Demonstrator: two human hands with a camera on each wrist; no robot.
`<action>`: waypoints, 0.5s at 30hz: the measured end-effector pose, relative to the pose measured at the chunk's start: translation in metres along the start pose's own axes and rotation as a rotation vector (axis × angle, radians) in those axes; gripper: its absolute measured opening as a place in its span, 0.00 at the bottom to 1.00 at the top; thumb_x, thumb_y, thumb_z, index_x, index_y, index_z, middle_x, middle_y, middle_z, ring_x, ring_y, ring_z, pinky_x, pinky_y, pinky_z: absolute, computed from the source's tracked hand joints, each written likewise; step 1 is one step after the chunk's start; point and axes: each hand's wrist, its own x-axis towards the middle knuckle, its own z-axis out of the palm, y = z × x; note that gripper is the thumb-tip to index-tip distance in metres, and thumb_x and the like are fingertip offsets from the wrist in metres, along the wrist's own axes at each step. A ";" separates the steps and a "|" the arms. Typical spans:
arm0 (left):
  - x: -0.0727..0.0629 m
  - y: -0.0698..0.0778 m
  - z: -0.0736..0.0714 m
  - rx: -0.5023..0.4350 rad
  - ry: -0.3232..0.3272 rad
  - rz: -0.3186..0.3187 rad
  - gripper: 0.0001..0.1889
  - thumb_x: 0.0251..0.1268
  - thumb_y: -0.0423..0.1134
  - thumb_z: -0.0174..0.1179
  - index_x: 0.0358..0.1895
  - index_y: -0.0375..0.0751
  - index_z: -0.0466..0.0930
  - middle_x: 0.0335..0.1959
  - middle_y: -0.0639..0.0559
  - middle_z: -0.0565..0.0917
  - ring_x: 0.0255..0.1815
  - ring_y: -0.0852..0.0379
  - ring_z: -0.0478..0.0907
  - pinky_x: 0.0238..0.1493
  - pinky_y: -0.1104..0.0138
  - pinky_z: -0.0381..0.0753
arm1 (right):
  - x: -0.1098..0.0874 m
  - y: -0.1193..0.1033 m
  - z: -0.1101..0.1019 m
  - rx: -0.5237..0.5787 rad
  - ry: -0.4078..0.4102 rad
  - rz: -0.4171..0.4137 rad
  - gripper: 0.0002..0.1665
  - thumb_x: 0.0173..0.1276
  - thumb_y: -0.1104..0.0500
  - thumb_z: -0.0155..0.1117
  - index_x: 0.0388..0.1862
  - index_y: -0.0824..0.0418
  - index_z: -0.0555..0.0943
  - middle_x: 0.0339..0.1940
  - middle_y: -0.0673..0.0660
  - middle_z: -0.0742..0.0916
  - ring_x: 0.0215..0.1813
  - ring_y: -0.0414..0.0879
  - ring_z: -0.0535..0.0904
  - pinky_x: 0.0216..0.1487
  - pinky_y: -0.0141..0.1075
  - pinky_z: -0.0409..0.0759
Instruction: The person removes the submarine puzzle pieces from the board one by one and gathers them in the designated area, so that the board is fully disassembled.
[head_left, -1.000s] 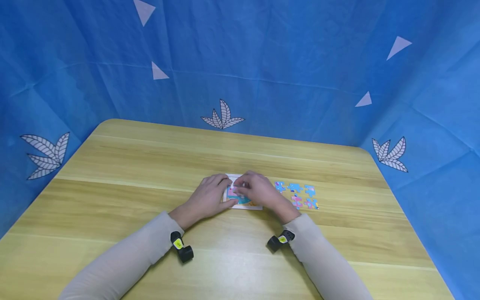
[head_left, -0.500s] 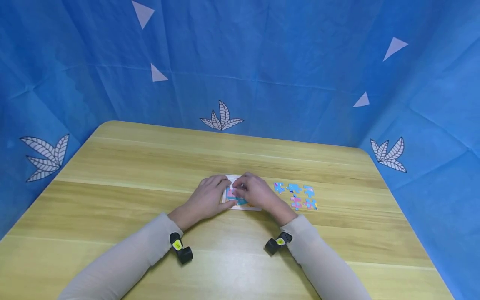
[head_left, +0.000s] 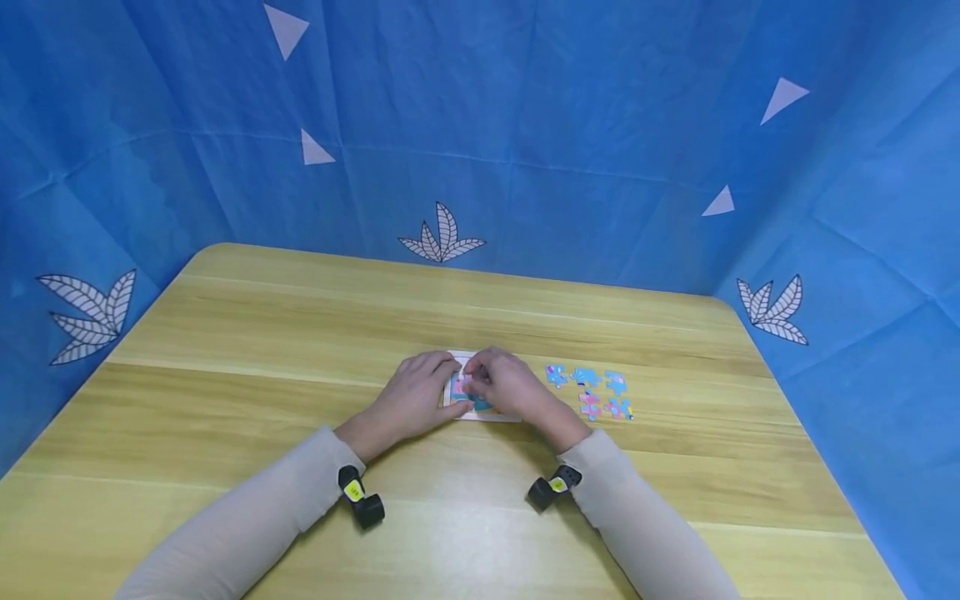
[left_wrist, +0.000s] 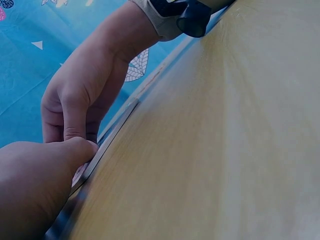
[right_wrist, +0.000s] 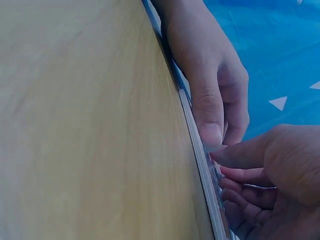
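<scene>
A small jigsaw puzzle board (head_left: 501, 417) with a white border and a pink and teal picture lies flat mid-table. Over its left side rests my left hand (head_left: 411, 395), fingers extended along the far part and thumb on the near part. My right hand (head_left: 510, 388) is over the board from the right, thumb and fingertips pinching at a jigsaw piece (head_left: 465, 383) in the pink area, mostly hidden by those fingers. In the right wrist view the two thumbs meet just above the board's edge (right_wrist: 198, 159). The left wrist view shows the right fingers pointing down at the board.
Several loose blue and pink jigsaw pieces (head_left: 590, 406) lie right of the board, near my right wrist. The wooden table (head_left: 300, 308) extends around them. A blue curtain (head_left: 525, 108) with white leaf and triangle prints stands behind and at both sides.
Both hands keep almost the same place on the board. The right fingertips have shifted slightly at the pink area, and the head view has moved a little.
</scene>
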 end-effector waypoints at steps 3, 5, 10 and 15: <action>-0.001 0.001 -0.001 -0.003 -0.002 0.000 0.34 0.63 0.63 0.59 0.62 0.39 0.75 0.61 0.44 0.74 0.65 0.44 0.69 0.66 0.49 0.66 | -0.001 -0.002 0.000 -0.003 -0.003 -0.007 0.08 0.68 0.58 0.66 0.44 0.59 0.81 0.39 0.52 0.81 0.38 0.43 0.77 0.40 0.37 0.79; -0.001 0.001 -0.001 -0.004 0.000 0.002 0.34 0.63 0.63 0.59 0.62 0.39 0.75 0.61 0.44 0.74 0.64 0.44 0.69 0.66 0.49 0.66 | -0.001 -0.002 -0.001 -0.012 -0.005 -0.012 0.09 0.68 0.58 0.67 0.44 0.59 0.81 0.38 0.51 0.82 0.37 0.42 0.78 0.40 0.37 0.79; -0.001 0.001 0.001 0.003 0.010 0.004 0.34 0.63 0.63 0.59 0.62 0.39 0.75 0.61 0.44 0.74 0.64 0.45 0.69 0.65 0.49 0.66 | -0.002 -0.004 -0.001 -0.048 -0.002 -0.030 0.09 0.68 0.59 0.67 0.44 0.60 0.81 0.38 0.52 0.83 0.39 0.43 0.80 0.42 0.39 0.79; 0.000 0.001 0.001 0.007 0.005 -0.003 0.35 0.63 0.63 0.59 0.62 0.39 0.75 0.61 0.44 0.74 0.65 0.45 0.68 0.66 0.50 0.66 | -0.003 -0.006 -0.001 -0.061 0.001 -0.042 0.10 0.68 0.59 0.67 0.45 0.61 0.80 0.38 0.52 0.83 0.40 0.44 0.81 0.43 0.39 0.80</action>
